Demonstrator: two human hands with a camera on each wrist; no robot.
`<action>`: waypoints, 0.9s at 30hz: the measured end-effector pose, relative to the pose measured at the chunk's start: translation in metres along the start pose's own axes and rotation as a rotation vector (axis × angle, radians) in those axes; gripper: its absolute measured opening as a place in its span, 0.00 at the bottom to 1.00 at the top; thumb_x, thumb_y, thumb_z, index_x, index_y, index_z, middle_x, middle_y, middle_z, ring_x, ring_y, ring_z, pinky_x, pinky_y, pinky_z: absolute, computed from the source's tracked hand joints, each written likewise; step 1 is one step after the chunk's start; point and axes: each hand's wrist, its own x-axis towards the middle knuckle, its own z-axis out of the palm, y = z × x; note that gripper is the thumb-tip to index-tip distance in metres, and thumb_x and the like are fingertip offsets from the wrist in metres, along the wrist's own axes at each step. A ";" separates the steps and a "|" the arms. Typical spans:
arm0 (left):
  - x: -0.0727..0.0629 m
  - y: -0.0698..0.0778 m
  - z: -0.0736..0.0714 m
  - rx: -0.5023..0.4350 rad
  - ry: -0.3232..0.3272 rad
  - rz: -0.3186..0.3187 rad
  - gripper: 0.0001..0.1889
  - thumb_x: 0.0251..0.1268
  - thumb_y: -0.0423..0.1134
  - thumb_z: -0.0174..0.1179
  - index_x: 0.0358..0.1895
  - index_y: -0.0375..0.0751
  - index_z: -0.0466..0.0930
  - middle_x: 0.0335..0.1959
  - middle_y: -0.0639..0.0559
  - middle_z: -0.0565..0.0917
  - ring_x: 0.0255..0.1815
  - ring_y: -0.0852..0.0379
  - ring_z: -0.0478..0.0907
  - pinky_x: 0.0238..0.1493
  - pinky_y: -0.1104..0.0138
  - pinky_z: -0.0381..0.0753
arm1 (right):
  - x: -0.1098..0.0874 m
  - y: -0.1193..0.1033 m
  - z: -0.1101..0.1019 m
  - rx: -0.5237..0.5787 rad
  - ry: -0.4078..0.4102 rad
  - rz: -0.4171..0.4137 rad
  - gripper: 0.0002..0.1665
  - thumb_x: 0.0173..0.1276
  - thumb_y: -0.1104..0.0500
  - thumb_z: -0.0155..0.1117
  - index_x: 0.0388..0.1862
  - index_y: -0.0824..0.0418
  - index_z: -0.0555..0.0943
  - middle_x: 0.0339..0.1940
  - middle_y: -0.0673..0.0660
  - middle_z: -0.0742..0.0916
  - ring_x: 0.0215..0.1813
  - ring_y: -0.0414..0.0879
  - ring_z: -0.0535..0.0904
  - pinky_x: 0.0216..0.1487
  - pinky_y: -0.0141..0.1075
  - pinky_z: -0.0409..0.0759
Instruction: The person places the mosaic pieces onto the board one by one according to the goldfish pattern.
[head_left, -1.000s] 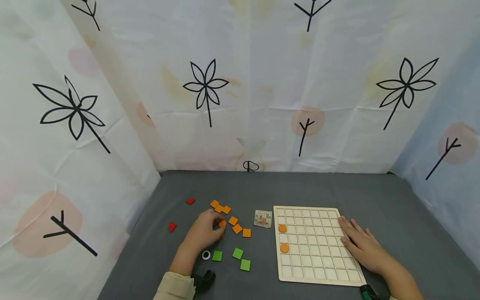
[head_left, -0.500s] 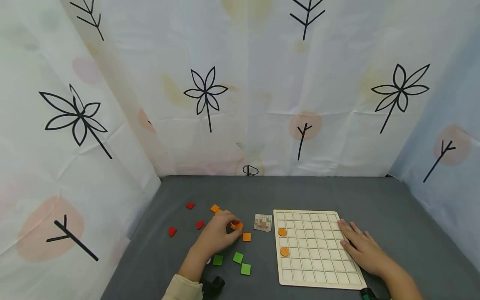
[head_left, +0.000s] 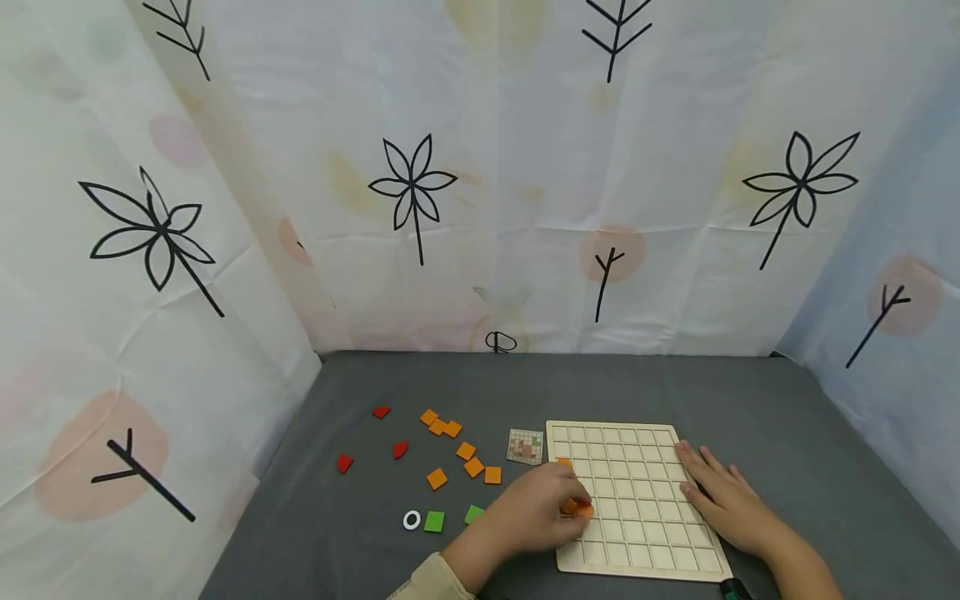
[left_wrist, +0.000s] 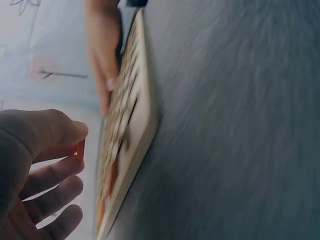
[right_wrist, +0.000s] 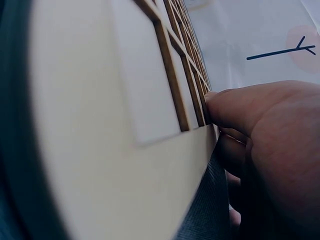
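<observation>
Over the near left part of a wooden grid board, my left hand pinches an orange round piece between thumb and fingers. In the left wrist view the piece shows edge-on, held apart from the board. Two orange discs lie in the board's left column; in the head view one disc is partly covered by my hand. My right hand rests along the board's right edge with its fingers extended. In the right wrist view the thumb touches the board's edge.
Left of the board lies a small patterned card. Several orange squares, red pieces, green squares and a white ring are spread over the grey table. A printed curtain stands behind.
My left hand has moved right from among the orange squares to the board, carrying the orange round piece. The right hand has stayed on the board's right edge.
</observation>
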 end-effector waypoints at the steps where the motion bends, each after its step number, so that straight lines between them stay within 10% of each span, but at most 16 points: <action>1: 0.002 0.002 0.003 0.004 -0.004 0.009 0.06 0.71 0.40 0.69 0.47 0.50 0.92 0.38 0.60 0.85 0.33 0.73 0.68 0.36 0.84 0.66 | 0.000 0.000 0.000 0.001 0.001 -0.001 0.41 0.84 0.47 0.57 0.85 0.67 0.60 0.85 0.75 0.60 0.82 0.83 0.49 0.72 0.82 0.39; 27: 0.004 0.010 0.018 0.058 -0.087 0.016 0.03 0.68 0.40 0.71 0.41 0.53 0.93 0.35 0.64 0.83 0.34 0.75 0.67 0.37 0.85 0.64 | 0.001 -0.001 -0.001 0.028 -0.012 0.013 0.41 0.84 0.47 0.56 0.85 0.67 0.60 0.85 0.74 0.59 0.82 0.83 0.48 0.73 0.82 0.37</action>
